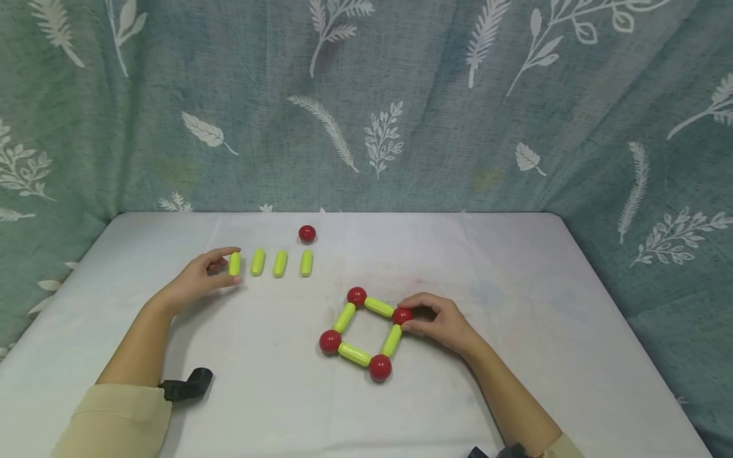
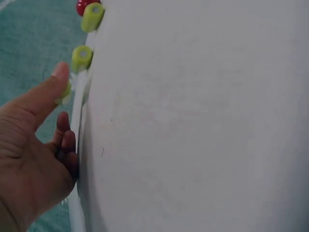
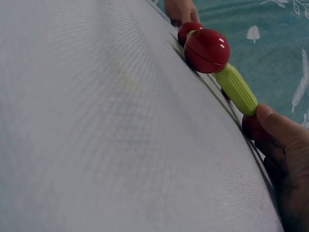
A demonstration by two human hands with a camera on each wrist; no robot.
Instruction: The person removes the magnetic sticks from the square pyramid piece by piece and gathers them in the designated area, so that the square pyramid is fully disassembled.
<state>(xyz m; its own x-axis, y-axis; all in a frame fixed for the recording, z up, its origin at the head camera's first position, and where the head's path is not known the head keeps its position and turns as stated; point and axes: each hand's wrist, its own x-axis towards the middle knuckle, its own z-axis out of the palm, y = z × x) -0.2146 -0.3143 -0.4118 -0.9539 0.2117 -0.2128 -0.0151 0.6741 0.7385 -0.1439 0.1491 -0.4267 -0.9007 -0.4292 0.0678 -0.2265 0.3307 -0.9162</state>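
Four red balls and four yellow-green rods form a closed square on the table. My right hand (image 1: 443, 323) pinches the ball (image 1: 403, 316) at its right corner between thumb and fingers; the right wrist view shows the thumb of that hand (image 3: 289, 154) by the ball (image 3: 253, 128) and a rod (image 3: 236, 89). At the left, my left hand (image 1: 200, 277) has thumb and fingers at the two ends of the leftmost loose rod (image 1: 234, 264). In the left wrist view, the left hand (image 2: 36, 150) partly hides that rod.
Three more loose rods stand in a row to the right of the left hand, the nearest (image 1: 258, 262) close by. A single red ball (image 1: 307, 234) lies behind them. A patterned green curtain (image 1: 366, 114) hangs behind the white-covered table (image 1: 515, 273).
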